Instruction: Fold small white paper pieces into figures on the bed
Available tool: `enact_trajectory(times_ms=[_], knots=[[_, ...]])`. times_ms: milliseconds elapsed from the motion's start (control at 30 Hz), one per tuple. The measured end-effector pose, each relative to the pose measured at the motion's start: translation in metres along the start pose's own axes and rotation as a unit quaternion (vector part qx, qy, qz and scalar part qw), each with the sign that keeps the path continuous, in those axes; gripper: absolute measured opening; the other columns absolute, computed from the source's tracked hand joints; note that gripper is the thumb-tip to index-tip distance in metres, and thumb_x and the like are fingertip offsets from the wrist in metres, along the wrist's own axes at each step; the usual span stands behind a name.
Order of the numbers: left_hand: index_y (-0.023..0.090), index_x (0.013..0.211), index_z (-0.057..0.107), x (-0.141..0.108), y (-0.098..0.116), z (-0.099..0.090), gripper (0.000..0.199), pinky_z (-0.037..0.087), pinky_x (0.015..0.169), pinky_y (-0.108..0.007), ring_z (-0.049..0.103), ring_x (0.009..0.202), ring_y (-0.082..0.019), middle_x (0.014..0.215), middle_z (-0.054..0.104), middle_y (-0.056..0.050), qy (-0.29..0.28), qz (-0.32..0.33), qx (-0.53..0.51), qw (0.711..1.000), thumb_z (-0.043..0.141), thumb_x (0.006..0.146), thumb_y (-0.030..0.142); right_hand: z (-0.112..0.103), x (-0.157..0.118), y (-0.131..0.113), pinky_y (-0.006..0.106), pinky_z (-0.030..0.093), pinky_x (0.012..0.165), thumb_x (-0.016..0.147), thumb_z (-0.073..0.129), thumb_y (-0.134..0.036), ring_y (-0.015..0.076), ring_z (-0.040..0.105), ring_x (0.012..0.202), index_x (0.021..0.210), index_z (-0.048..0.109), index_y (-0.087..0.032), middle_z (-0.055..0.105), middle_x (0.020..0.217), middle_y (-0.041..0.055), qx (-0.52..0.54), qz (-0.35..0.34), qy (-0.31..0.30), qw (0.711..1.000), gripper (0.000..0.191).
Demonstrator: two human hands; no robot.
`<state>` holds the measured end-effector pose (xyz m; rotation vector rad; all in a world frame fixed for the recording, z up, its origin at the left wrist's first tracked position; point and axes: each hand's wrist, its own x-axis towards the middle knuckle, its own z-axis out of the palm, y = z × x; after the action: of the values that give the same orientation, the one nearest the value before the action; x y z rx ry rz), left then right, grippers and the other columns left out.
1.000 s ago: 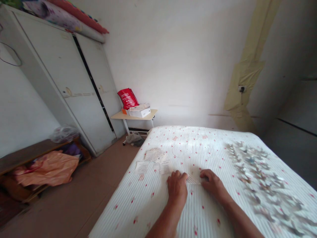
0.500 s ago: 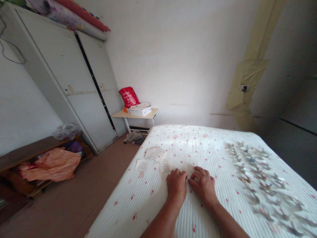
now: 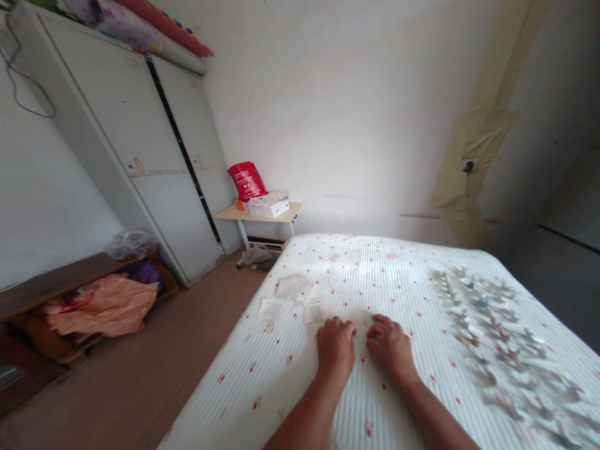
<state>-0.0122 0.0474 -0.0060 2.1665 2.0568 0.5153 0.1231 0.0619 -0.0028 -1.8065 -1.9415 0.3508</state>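
Observation:
A small piece of printed paper (image 3: 360, 330) lies on the quilted bed between my two hands, partly hidden by the fingers. My left hand (image 3: 335, 345) is closed, its thumb and forefinger at the paper's left edge. At the opposite edge, my right hand (image 3: 390, 342) has its fingers curled down on the paper. Beyond my left hand lie more printed paper squares (image 3: 315, 310), some loose and some in an overlapping pile (image 3: 296, 287). Rows of small folded paper figures (image 3: 501, 337) cover the bed's right side.
The bed (image 3: 281, 387) has a white ribbed cover with red dots. Past its far left corner stands a small table (image 3: 281, 217) with a red bag (image 3: 247, 181) and a white box (image 3: 269, 208). A grey cabinet (image 3: 122, 125) and a low wooden bench (image 3: 56, 278) are on the left.
My right hand has shifted slightly right, away from my left hand, so more of the paper shows between them. The view has also shifted a little.

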Motion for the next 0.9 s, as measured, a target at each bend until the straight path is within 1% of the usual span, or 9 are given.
enact_trajectory(times_ms=[167, 233, 333, 433, 467, 533, 600, 700, 900], knots=[[0.027, 0.094, 0.060, 0.000, 0.001, -0.003, 0.025, 0.034, 0.075, -0.029, 0.049, 0.090, -0.017, 0.091, 0.056, -0.003, -0.012, 0.000, -0.006, 1.000, 0.038, 0.087, 0.018, 0.006, 0.008, 0.018, 0.032, 0.041, 0.086, 0.064, 0.043, -0.008, 0.0210, 0.053, 0.104, 0.069, 0.062, -0.019, 0.057, 0.114, 0.0080, 0.027, -0.014, 0.020, 0.999, 0.022], [0.027, 0.095, 0.061, -0.001, 0.001, -0.004, 0.025, 0.034, 0.076, -0.029, 0.049, 0.091, -0.017, 0.092, 0.056, -0.003, -0.015, -0.001, -0.014, 1.000, 0.039, 0.087, 0.018, 0.009, 0.010, 0.025, 0.031, 0.041, 0.088, 0.062, 0.041, -0.006, 0.0201, 0.054, 0.103, 0.069, 0.060, -0.018, 0.057, 0.112, 0.0093, 0.050, -0.028, 0.040, 0.998, 0.024], [0.026, 0.094, 0.061, -0.001, 0.003, -0.006, 0.024, 0.034, 0.077, -0.030, 0.049, 0.091, -0.018, 0.092, 0.056, -0.004, -0.016, -0.007, -0.022, 1.000, 0.040, 0.087, 0.019, 0.011, 0.009, 0.031, 0.033, 0.040, 0.091, 0.059, 0.038, -0.005, 0.0199, 0.053, 0.103, 0.069, 0.056, -0.018, 0.058, 0.108, 0.0089, 0.100, -0.063, 0.084, 0.990, 0.024], [0.027, 0.094, 0.060, -0.002, 0.004, -0.007, 0.024, 0.034, 0.076, -0.030, 0.049, 0.091, -0.018, 0.093, 0.057, -0.003, -0.017, -0.013, -0.011, 1.000, 0.038, 0.088, 0.019, 0.007, 0.004, 0.026, 0.034, 0.041, 0.090, 0.066, 0.038, -0.008, 0.0204, 0.054, 0.099, 0.076, 0.054, -0.020, 0.058, 0.101, 0.0088, 0.153, -0.123, 0.123, 0.973, 0.022], [0.027, 0.094, 0.060, -0.002, 0.005, -0.007, 0.025, 0.034, 0.076, -0.031, 0.049, 0.092, -0.018, 0.093, 0.057, -0.003, -0.019, -0.016, -0.004, 1.000, 0.037, 0.088, 0.019, 0.006, 0.002, 0.023, 0.034, 0.042, 0.087, 0.070, 0.038, -0.010, 0.0202, 0.054, 0.097, 0.079, 0.054, -0.020, 0.058, 0.097, 0.0085, 0.165, -0.146, 0.120, 0.968, 0.021], [0.026, 0.095, 0.060, -0.001, 0.005, -0.006, 0.026, 0.034, 0.077, -0.030, 0.049, 0.092, -0.018, 0.094, 0.057, -0.004, -0.025, -0.021, 0.007, 0.999, 0.036, 0.088, 0.018, 0.004, -0.001, 0.016, 0.030, 0.044, 0.078, 0.075, 0.036, -0.012, 0.0181, 0.056, 0.086, 0.083, 0.054, -0.020, 0.057, 0.091, 0.0075, 0.170, -0.182, 0.079, 0.965, 0.021], [0.026, 0.095, 0.060, -0.001, 0.005, -0.005, 0.027, 0.034, 0.076, -0.030, 0.049, 0.092, -0.018, 0.094, 0.056, -0.003, -0.024, -0.021, 0.011, 0.999, 0.036, 0.088, 0.017, 0.004, -0.001, 0.011, 0.027, 0.043, 0.070, 0.077, 0.037, -0.013, 0.0164, 0.055, 0.075, 0.077, 0.055, -0.020, 0.056, 0.081, 0.0053, 0.130, -0.194, 0.032, 0.972, 0.020], [0.027, 0.094, 0.059, -0.001, 0.004, -0.003, 0.025, 0.033, 0.077, -0.030, 0.049, 0.092, -0.018, 0.094, 0.056, -0.002, -0.017, -0.018, 0.005, 1.000, 0.038, 0.087, 0.017, 0.007, 0.002, 0.010, 0.026, 0.040, 0.065, 0.077, 0.037, -0.014, 0.0150, 0.054, 0.069, 0.068, 0.056, -0.019, 0.054, 0.072, 0.0029, 0.073, -0.177, -0.007, 0.981, 0.022], [0.024, 0.091, 0.059, -0.001, -0.001, 0.000, 0.019, 0.033, 0.079, -0.028, 0.050, 0.092, -0.016, 0.093, 0.057, -0.001, 0.003, -0.014, -0.026, 1.000, 0.045, 0.082, 0.015, 0.008, 0.007, 0.013, 0.022, 0.039, 0.065, 0.074, 0.038, -0.010, 0.0129, 0.054, 0.069, 0.068, 0.059, -0.018, 0.055, 0.073, 0.0014, 0.075, -0.154, -0.034, 0.985, 0.024]])
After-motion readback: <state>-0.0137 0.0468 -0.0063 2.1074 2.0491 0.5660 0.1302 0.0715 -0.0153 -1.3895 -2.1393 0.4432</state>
